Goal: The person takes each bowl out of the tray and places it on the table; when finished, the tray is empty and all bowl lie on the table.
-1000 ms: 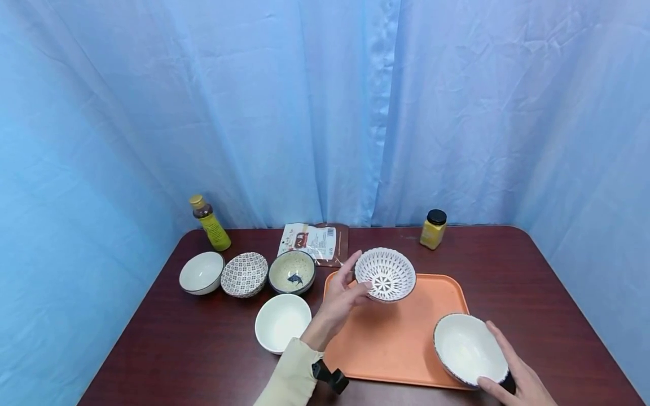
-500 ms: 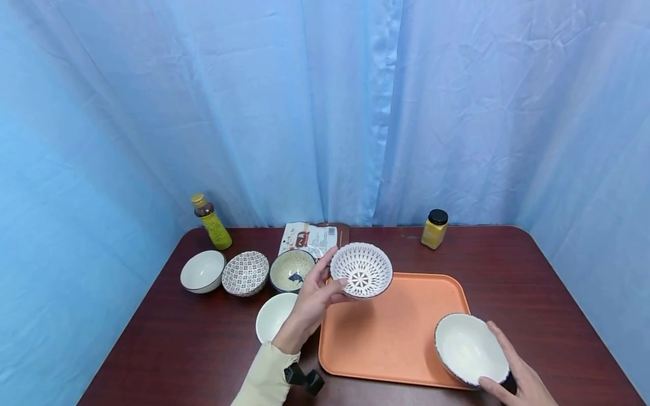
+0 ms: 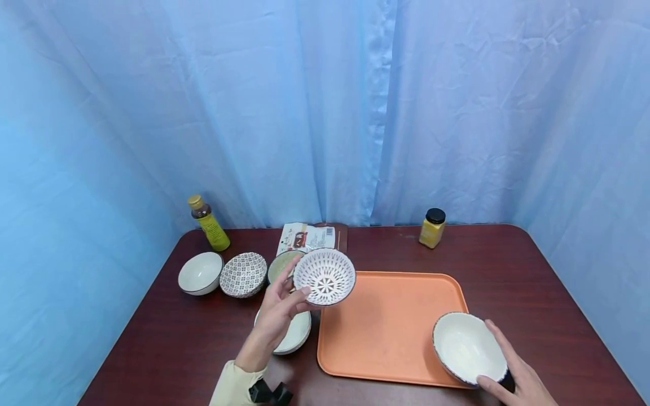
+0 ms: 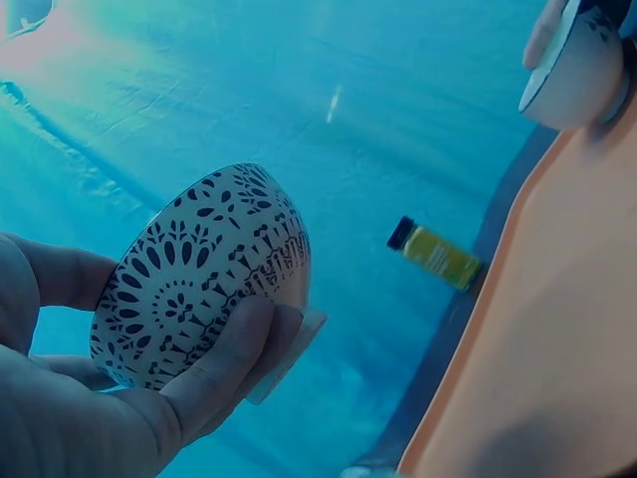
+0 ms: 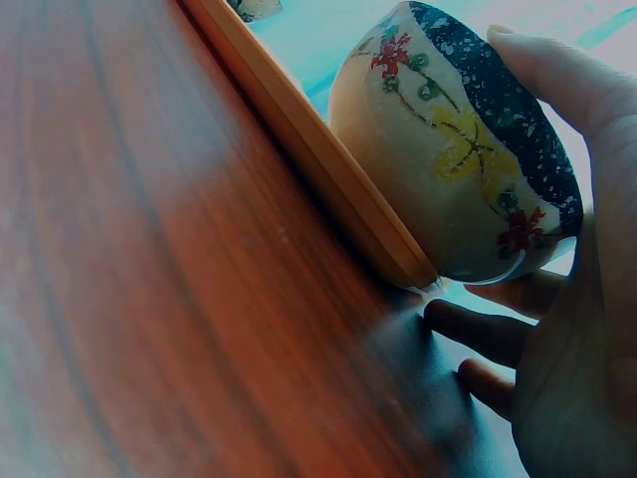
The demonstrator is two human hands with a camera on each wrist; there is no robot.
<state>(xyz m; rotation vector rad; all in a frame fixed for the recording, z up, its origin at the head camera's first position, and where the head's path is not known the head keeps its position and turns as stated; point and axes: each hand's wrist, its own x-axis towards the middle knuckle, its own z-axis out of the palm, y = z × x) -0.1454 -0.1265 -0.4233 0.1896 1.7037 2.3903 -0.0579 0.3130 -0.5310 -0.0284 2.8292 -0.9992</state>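
Note:
My left hand [image 3: 278, 309] grips a small patterned bowl [image 3: 325, 277] by its side, thumb over the rim, raised over the tray's left edge. The left wrist view shows its outside, white with dark petal motifs [image 4: 189, 269]. At the front right corner of the orange tray [image 3: 391, 324], my right hand [image 3: 523, 375] holds a larger white bowl [image 3: 467, 347] between thumb and fingers. Seen from the right wrist, that bowl [image 5: 428, 159] carries painted red and yellow flowers and a dark speckled rim band, and it leans close over the tray's edge.
Left of the tray stand a plain white bowl [image 3: 297, 335], partly behind my left hand, a speckled bowl [image 3: 279, 264], a grey-patterned bowl [image 3: 244, 274] and a dark-rimmed white bowl [image 3: 200, 273]. Farther back are a green-labelled bottle [image 3: 210, 225], a food pouch [image 3: 310, 235] and a yellow jar [image 3: 432, 230].
My left hand has carried the patterned bowl leftward from over the tray's middle to its left edge, now overlapping the speckled bowl. The right hand and its bowl have stayed in place.

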